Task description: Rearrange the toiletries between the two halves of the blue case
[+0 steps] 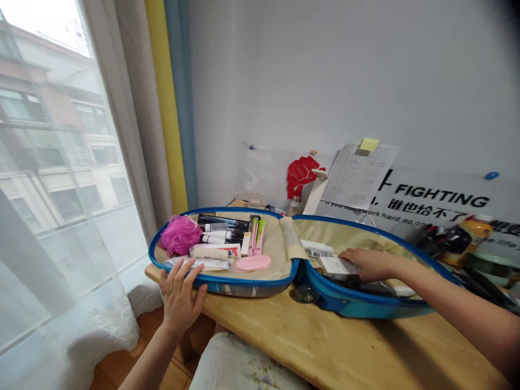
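Note:
A small blue-rimmed suitcase (pixel 260 283) lies open on the wooden table. My left hand (pixel 182 295) rests on the near rim of its left half, fingers apart and stretched over the edge. Inside that half are a magenta bath puff (pixel 181 235), a pink oval case (pixel 253 263), white tubes (pixel 217 234), slim pink-and-green packs (pixel 260 237) and a small white box (pixel 246 244). My right hand (pixel 365 265) reaches into the right half, its fingers closed on a white-and-grey box (pixel 339 267). The thumb is hidden. Behind that box lies a white tube (pixel 317 246).
The wooden table (pixel 292 330) extends toward me. Bottles and an orange-labelled container (pixel 467 238) crowd the back right. Papers (pixel 359 173) and a lettered poster (pixel 439 197) are along the wall. Curtains (pixel 158 108) and a window are at left.

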